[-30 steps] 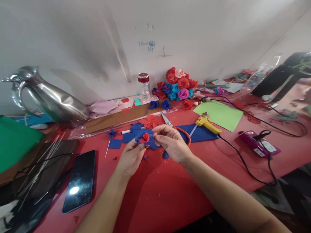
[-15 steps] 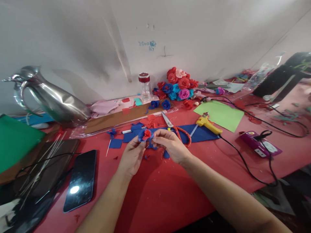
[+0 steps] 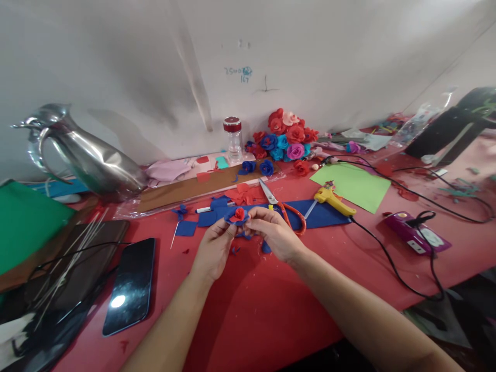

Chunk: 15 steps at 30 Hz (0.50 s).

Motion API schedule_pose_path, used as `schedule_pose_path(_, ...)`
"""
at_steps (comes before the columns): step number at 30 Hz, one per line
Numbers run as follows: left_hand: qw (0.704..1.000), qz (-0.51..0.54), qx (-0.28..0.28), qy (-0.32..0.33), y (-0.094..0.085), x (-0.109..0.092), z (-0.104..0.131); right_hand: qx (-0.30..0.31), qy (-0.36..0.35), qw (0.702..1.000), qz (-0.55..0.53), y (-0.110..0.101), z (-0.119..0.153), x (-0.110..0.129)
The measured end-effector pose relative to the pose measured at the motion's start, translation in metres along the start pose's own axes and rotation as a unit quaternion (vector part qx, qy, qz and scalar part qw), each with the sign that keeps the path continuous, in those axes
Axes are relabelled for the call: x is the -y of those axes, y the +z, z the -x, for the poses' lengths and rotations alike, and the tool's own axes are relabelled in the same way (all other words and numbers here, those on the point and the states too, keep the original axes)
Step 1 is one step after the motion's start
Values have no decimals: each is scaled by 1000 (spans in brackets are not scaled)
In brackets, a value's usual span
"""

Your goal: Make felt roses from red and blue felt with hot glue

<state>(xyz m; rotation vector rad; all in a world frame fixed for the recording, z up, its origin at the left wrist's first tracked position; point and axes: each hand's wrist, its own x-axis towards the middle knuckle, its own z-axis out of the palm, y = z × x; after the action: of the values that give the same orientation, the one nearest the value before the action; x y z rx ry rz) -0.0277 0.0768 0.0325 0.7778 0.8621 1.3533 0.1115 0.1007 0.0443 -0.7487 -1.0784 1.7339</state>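
Note:
A small paper flower (image 3: pixel 238 215) with blue outer petals and a red centre is held up above the red table. My left hand (image 3: pixel 215 247) pinches it from the left and below. On its right side, my right hand (image 3: pixel 268 228) has its thumb and fingers closed on the edge of a blue petal. Behind the hands lie scissors (image 3: pixel 285 206) with orange handles, a blue sheet (image 3: pixel 321 216) and red paper scraps (image 3: pixel 245 193). Blue paper pieces (image 3: pixel 186 228) sit to the left of the flower.
A yellow glue gun (image 3: pixel 331 198) rests on the blue sheet, its cord running to a purple power strip (image 3: pixel 417 232). Finished paper flowers (image 3: pixel 287 135) are heaped by the wall near a glass jar (image 3: pixel 233 140). At the left are a phone (image 3: pixel 132 284) and a metal jug (image 3: pixel 96 160).
The flower has tipped and shifted slightly right, so its red centre faces me more. Both hands keep their grip, and the view has moved a little.

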Motion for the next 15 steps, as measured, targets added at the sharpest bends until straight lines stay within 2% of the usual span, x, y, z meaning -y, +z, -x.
schedule_pose_path(7,995,45,-75,-41,-11,4,-5,-4,3,1000,16,0,0,0)
schedule_pose_path(15,994,60,-83,-28,-8,4,-4,-25,-20,997,74,3,-1,-7)
